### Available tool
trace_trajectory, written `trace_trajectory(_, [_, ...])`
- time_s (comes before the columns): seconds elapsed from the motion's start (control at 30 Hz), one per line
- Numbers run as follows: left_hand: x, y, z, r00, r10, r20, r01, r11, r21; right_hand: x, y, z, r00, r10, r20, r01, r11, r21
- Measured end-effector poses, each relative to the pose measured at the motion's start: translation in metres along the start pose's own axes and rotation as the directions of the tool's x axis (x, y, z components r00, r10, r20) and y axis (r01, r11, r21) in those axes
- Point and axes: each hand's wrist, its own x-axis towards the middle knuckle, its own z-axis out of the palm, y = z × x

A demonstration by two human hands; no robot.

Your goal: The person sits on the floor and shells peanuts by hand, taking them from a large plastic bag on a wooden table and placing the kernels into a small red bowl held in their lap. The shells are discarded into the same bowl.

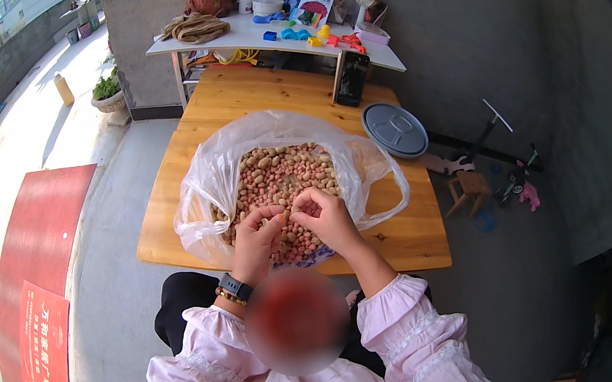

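An open white translucent plastic bag (199,187) sits on the wooden table (409,228), its handle loops spread to the sides. Inside it lie unshelled peanuts (263,163) mixed with pink shelled kernels (297,247). Over the near half of the bag, my left hand (258,238) and my right hand (323,215) meet at the fingertips. Thumb and index finger of each are pinched on what looks like one small peanut (288,216), mostly hidden by the fingers. A watch and a beaded bracelet are on my left wrist.
Right of the bag rests a grey round lid (394,129); behind it a phone (352,77) stands propped up. A white side table (248,27) at the back bears rope, toys and a small fan. A small wooden stool (467,191) and a scooter (484,131) stand right.
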Motion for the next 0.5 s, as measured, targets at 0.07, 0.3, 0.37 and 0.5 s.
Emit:
trace_trajectory(0.07, [-0.001,-0.001,0.004,0.999,0.043,-0.026,-0.039,0.991,0.125,-0.005,-0.01,0.003,1.0,-0.004,0.027,0.006,0.997,-0.08])
trace_trajectory(0.3, [0.001,-0.007,0.007,0.985,0.171,-0.019,-0.164,0.964,0.209,-0.012,-0.011,0.004,0.988,0.13,0.087,-0.14,0.982,0.123])
trace_trajectory(0.37, [0.0,-0.008,0.005,0.984,0.175,-0.018,-0.166,0.959,0.228,-0.012,-0.007,0.002,0.968,0.21,0.137,-0.228,0.964,0.138])
trace_trajectory(0.5, [-0.003,-0.008,0.008,0.979,0.2,-0.035,-0.188,0.958,0.217,-0.014,-0.003,0.006,0.981,0.168,0.098,-0.183,0.967,0.175])
